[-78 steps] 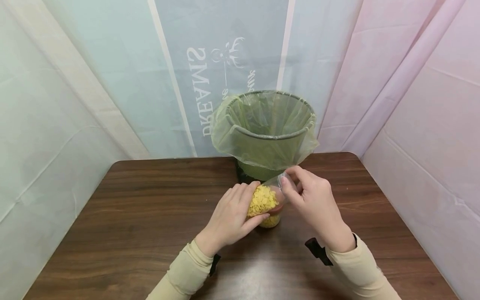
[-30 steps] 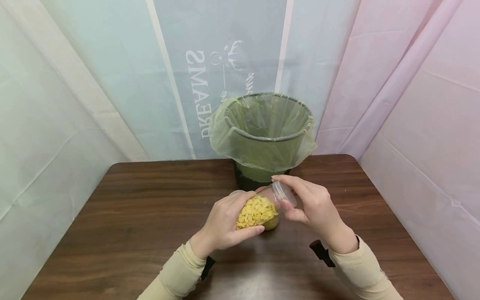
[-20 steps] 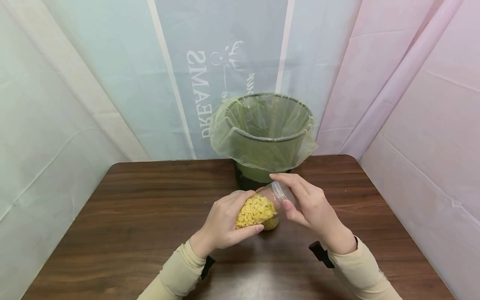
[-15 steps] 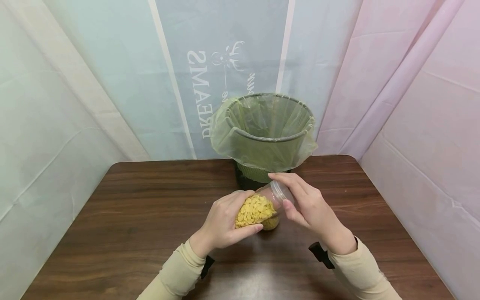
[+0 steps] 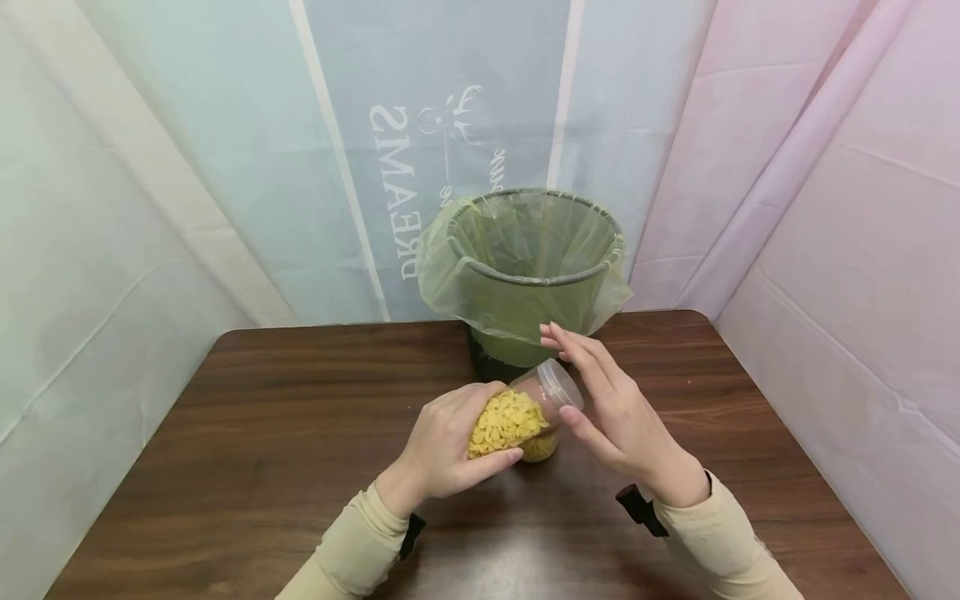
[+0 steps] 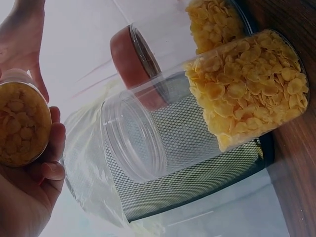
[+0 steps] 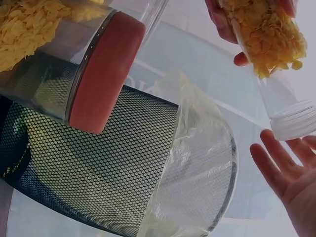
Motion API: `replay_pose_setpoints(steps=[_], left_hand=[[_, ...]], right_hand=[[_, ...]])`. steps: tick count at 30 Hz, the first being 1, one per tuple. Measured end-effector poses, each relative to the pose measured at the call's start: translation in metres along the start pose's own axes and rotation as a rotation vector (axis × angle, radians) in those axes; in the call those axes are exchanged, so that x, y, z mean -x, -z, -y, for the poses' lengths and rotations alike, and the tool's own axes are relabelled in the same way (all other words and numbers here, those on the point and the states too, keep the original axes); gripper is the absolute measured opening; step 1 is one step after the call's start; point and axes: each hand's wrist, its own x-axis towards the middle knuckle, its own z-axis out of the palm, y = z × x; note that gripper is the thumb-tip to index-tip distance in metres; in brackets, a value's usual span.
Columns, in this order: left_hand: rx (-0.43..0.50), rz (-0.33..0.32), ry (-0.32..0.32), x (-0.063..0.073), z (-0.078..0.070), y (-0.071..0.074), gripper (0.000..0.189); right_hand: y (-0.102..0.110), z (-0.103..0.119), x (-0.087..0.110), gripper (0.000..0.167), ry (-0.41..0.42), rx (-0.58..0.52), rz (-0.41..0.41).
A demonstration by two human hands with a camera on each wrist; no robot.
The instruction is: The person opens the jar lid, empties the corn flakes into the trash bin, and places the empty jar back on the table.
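Note:
Tilted in my left hand (image 5: pixel 442 437) is a clear jar (image 5: pixel 510 423) part filled with yellow cereal flakes. The fingers grip round its body, and its clear ridged top (image 6: pixel 19 76) slants up to the right. My right hand (image 5: pixel 622 408) is spread beside that top with fingers extended, the thumb close to its lower edge and the fingertips beyond its upper side. Below the held jar stands another flake jar (image 5: pixel 538 450) with a red-brown lid (image 7: pixel 107 73). A third jar (image 6: pixel 252 86) with a clear ridged top stands beside it, mostly hidden by my left hand in the head view.
At the table's far edge stands a black mesh bin (image 5: pixel 495 358) lined with a thin yellowish bag (image 5: pixel 525 308) folded over its rim. Dark wood-grain table (image 5: pixel 285 433) lies under everything. Pale cloth curtains (image 5: pixel 247 150) hang at the back and both sides.
My right hand has gone from gripping the jar's clear top to spread fingers beside it. The left hand and its jar have shifted slightly left and down since the earliest frame.

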Motion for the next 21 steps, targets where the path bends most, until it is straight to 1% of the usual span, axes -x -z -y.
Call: replay_pose_setpoints(steps=[3,7,11,14,21], left_hand=[[-0.020,-0.004,-0.008,-0.0001,0.0000,-0.0014,0.058],[-0.042,-0.005,-0.014,-0.0003,0.0000,-0.0031,0.059],[-0.068,-0.012,-0.021,-0.0006,0.0005,-0.0039,0.061],[-0.082,-0.020,-0.026,-0.0011,0.0008,-0.0043,0.061],[-0.097,-0.039,-0.028,-0.0021,0.0009,-0.0043,0.060]], right_hand=[[-0.0010,0.0001,-0.0006,0.065,-0.038,-0.008,-0.009],[-0.0024,-0.0009,0.0003,0.063,-0.085,-0.004,-0.005],[-0.0040,-0.0036,0.0030,0.060,-0.132,0.033,-0.004],[-0.0053,-0.0056,0.0057,0.058,-0.161,0.057,-0.020],[-0.0070,-0.0060,0.0083,0.045,-0.199,0.024,-0.057]])
